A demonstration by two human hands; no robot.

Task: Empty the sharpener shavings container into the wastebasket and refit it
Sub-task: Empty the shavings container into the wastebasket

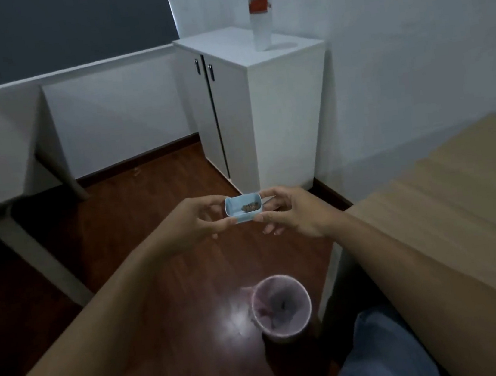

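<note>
Shavings container [243, 209], small light rigid plastic, open side up, was pinched at its ends by left hand [193, 223] and right hand [294, 211]; wastebasket [281, 306] sat below, nearer the person; spill risk if tilted early.

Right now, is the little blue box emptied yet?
Not yet. The blue container is already off the sharpener, held open side up between the left hand and right hand, brown shavings inside. Left: tipping them into the wastebasket on the floor, then refitting it.
</note>
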